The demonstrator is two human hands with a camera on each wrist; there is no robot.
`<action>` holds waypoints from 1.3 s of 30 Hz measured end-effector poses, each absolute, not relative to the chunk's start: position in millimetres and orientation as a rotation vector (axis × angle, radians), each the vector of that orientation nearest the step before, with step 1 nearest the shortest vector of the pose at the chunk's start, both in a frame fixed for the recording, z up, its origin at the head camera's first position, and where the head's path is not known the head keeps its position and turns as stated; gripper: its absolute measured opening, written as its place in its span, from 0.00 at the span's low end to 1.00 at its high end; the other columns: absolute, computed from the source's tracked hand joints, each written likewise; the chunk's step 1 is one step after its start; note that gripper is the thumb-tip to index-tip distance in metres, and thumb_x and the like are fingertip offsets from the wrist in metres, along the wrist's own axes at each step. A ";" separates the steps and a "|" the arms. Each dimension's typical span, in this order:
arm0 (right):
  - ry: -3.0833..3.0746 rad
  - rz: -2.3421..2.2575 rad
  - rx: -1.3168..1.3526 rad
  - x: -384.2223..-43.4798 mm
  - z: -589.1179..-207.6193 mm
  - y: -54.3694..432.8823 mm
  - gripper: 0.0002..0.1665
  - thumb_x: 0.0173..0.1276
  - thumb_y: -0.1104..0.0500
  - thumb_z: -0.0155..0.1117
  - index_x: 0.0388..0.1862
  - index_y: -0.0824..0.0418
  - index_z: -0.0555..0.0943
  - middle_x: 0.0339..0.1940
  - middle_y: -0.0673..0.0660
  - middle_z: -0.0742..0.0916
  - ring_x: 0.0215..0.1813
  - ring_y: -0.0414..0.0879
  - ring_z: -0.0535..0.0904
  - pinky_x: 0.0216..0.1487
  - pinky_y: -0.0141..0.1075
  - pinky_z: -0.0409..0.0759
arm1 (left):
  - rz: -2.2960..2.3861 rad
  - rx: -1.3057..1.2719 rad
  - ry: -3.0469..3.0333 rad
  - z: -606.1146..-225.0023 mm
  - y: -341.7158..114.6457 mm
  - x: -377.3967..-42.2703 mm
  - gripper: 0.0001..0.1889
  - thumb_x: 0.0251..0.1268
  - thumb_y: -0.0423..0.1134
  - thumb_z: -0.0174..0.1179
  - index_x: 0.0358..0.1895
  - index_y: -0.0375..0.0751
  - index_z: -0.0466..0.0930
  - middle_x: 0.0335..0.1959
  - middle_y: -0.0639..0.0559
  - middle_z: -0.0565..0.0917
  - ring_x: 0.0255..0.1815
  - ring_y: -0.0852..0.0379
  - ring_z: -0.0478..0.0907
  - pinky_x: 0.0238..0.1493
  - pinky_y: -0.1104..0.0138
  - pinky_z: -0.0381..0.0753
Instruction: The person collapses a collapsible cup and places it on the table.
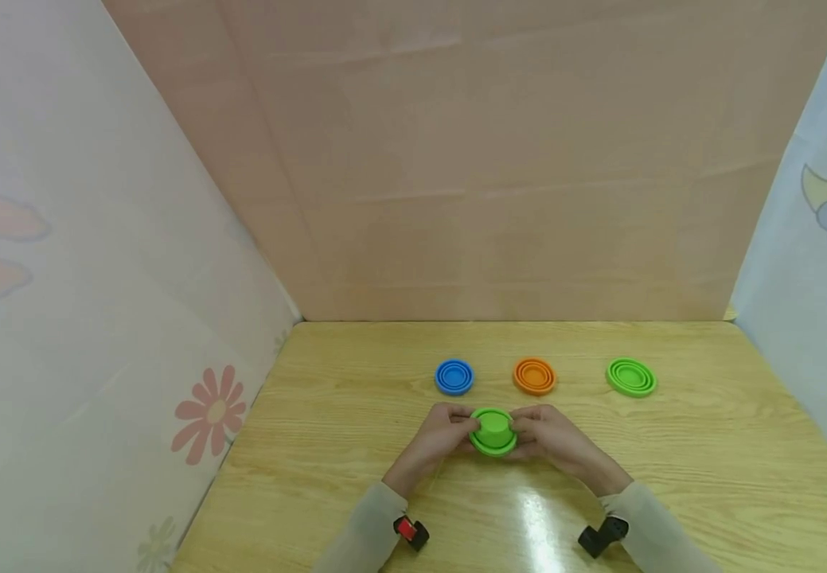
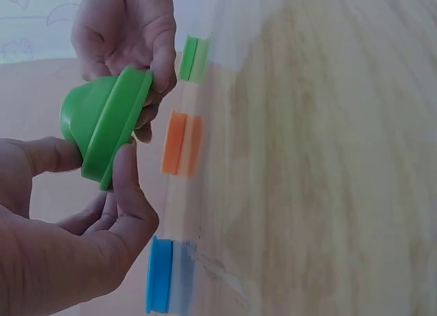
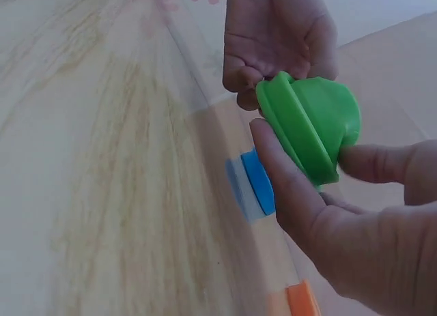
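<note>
A green collapsible silicone cup is held between both hands above the table, its base bulging out from the rim. My left hand pinches its left edge, thumb on the bulging side and fingers at the rim. From the other side my right hand grips it the same way. The right wrist view shows the cup tilted, its wall pushed partly out and dented near the right thumb. Beyond the hands lie a flat blue collapsible cup, an orange one and a second green one.
The wooden table meets a pinkish-brown back wall. Pale patterned walls flank it, one with a red flower on the left. Black wrist cameras sit at both sleeves, the left one with a red part.
</note>
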State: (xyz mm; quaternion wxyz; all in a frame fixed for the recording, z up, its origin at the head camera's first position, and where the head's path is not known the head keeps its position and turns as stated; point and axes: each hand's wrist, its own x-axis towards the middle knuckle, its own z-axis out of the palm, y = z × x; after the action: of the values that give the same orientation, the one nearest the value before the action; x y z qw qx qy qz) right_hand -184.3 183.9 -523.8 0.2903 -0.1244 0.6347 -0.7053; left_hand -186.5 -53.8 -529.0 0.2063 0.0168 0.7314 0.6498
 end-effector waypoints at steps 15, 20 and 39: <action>1.823 -1.881 -0.267 -181.8 -523.5 179.7 0.34 0.74 0.64 0.64 0.71 0.83 0.67 0.56 0.63 0.90 0.51 0.43 0.90 0.57 0.42 0.91 | 1.768 0.061 2.149 -532.5 -52.7 -189.4 0.21 0.74 0.37 0.62 0.65 0.30 0.80 0.48 0.45 0.90 0.43 0.60 0.87 0.43 0.67 0.92; 1.884 -1.892 -0.205 -180.8 -523.6 182.3 0.32 0.73 0.65 0.62 0.70 0.82 0.69 0.53 0.62 0.91 0.49 0.42 0.90 0.55 0.44 0.92 | 1.796 0.122 2.044 -529.8 -53.2 -187.8 0.21 0.74 0.36 0.63 0.67 0.32 0.80 0.50 0.44 0.90 0.46 0.58 0.88 0.48 0.63 0.93; 1.982 -1.787 -0.166 -178.8 -526.0 169.7 0.37 0.70 0.58 0.74 0.68 0.79 0.71 0.54 0.64 0.89 0.49 0.44 0.87 0.51 0.37 0.90 | 1.766 -0.027 2.169 -538.5 -45.8 -190.1 0.20 0.68 0.29 0.64 0.63 0.31 0.82 0.45 0.45 0.91 0.42 0.61 0.86 0.42 0.68 0.90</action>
State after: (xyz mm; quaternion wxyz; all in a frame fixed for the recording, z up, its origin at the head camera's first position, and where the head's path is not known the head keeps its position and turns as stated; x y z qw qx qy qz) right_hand -178.8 169.7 -526.0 0.2317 -0.0605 0.7210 -0.6503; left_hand -190.1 -45.8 -538.5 0.1712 -0.0094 0.7640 0.6220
